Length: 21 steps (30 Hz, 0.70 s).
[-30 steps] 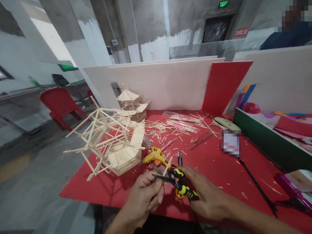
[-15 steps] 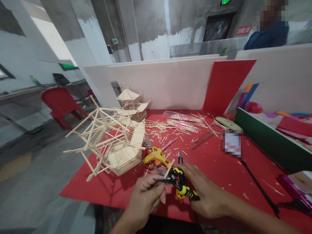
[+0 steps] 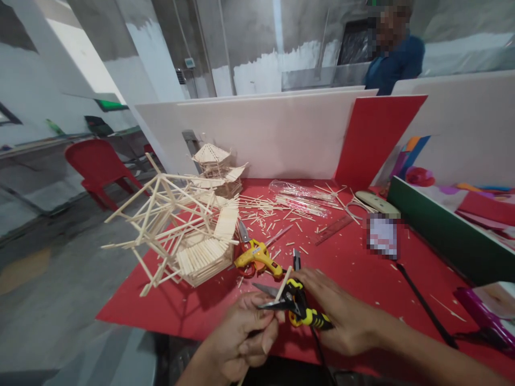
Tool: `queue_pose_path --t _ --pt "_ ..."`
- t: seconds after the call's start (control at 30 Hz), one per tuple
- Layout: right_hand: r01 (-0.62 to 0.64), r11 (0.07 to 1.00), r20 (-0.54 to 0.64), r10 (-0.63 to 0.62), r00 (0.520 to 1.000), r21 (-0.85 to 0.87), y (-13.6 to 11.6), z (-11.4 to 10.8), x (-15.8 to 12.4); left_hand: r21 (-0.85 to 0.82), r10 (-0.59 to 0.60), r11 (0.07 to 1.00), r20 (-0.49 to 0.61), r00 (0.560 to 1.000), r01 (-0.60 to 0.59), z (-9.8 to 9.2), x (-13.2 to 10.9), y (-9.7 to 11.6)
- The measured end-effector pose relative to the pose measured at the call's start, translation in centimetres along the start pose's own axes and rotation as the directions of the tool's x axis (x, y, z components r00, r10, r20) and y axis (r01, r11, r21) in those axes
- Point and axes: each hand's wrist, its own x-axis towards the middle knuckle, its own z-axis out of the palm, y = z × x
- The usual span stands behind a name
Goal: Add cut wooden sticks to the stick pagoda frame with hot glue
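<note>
My right hand (image 3: 336,308) is wrapped round the black-and-yellow handles of a pair of shears (image 3: 300,305), whose blades stand apart and point left. A thin wooden stick (image 3: 284,283) lies between the blades, its upper end sticking out above them. Closed just left of the blades, my left hand (image 3: 243,332) pinches the stick; its fingers partly hide the lower end. Beyond my hands lies a yellow glue gun (image 3: 257,258), beside scissors (image 3: 244,234) and a utility knife (image 3: 296,259). To the left stands an open stick frame with a slatted platform (image 3: 203,261).
A small pagoda model (image 3: 213,161) stands at the back of the red table (image 3: 341,279). Loose sticks and a plastic bag of sticks (image 3: 306,199) lie mid-table, near a clear ruler (image 3: 332,230). A green-sided box (image 3: 438,230) borders the right. A person (image 3: 396,61) stands behind the white boards.
My left hand has shifted slightly right and down, with the stick moving slightly right between the shear blades. The person behind the boards has moved left.
</note>
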Motion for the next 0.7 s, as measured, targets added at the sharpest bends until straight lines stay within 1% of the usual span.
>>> queue_pose_path --t 0.1,0.17,0.27,0.33,0.43,0.53,0.6,0.67,0.7 --pt "0.011 1.0 -0.012 -0.011 1.0 -0.002 -0.1 0.1 -0.1 -0.026 -0.053 0.998 0.043 0.998 0.054 0.1 -0.2 0.0" --pt "0.009 1.0 -0.019 -0.009 1.0 0.001 -0.2 0.2 -0.2 -0.03 -0.05 0.998 0.042 0.998 0.052 0.3 -0.2 0.0" --pt "-0.019 1.0 -0.013 0.019 1.0 0.008 -0.4 0.2 -0.2 0.009 -0.017 1.0 -0.041 0.999 0.017 0.6 0.0 0.0" --pt "-0.053 0.998 -0.014 0.053 0.999 0.017 -0.3 0.3 -0.2 0.074 0.023 0.997 -0.106 0.994 -0.015 0.9 0.2 0.1" --pt "-0.134 0.99 0.01 0.133 0.991 0.053 -0.2 0.6 -0.5 0.238 0.151 0.966 -0.205 0.967 -0.101 1.4 0.6 0.5" --pt "-0.209 0.962 0.044 0.204 0.978 0.175 -0.6 0.3 -0.7 0.417 0.277 0.897 -0.272 0.921 -0.147 1.6 0.7 1.2" --pt "-0.234 0.925 0.049 0.23 0.972 0.3 -1.2 -0.1 -0.9 0.507 0.311 0.852 -0.287 0.906 -0.132 1.6 0.6 1.6" --pt "-0.251 0.865 0.072 0.245 0.967 0.435 -1.9 -0.4 -1.1 0.587 0.34 0.801 -0.287 0.896 -0.116 1.3 0.5 1.8" --pt "-0.27 0.818 0.097 0.257 0.961 0.507 -2.1 -0.4 -1.3 0.621 0.355 0.775 -0.279 0.892 -0.115 1.1 0.5 1.7"
